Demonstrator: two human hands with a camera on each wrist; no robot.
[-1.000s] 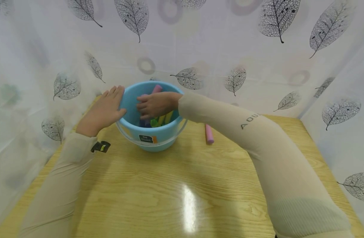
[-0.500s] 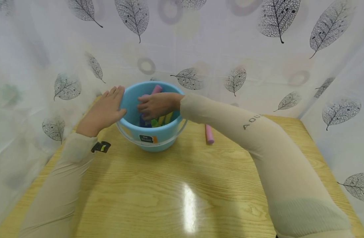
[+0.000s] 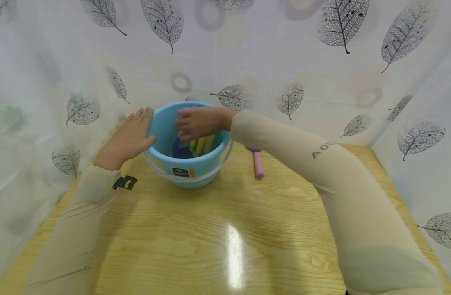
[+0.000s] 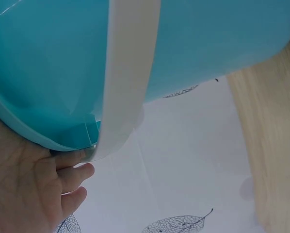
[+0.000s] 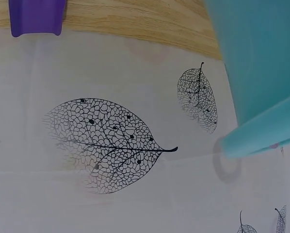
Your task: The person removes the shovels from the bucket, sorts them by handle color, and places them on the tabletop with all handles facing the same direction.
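Okay, so the blue bucket (image 3: 162, 127) is sitting upright a bit left of centre in the head view, and the right hand (image 3: 201, 123) is over its mouth with the fingers curled, apparently round a pink handle (image 3: 185, 110) that just peeks out above the knuckles. Most of that grip is hidden, fwiw. A purple toy (image 3: 180, 150) sits below the fingers, and I'd guess it's the same piece, though I can't see the join. If so, the long axis runs up the frame leaning slightly right, purple end toward the bottom. My read is light, stiff plastic, a bit slick but hardly fragile, so the fat middle of the handle is the place to grab. The left hand (image 3: 127, 139) lies with straight fingers against the bucket's left edge, holding nothing. The bucket looks light too and probably tips easily, so bracing the rim makes sense. Right of it, a second pink handle (image 3: 259, 166) lies on the table (image 3: 174, 229), pointing down the frame, purple bit at its upper end.
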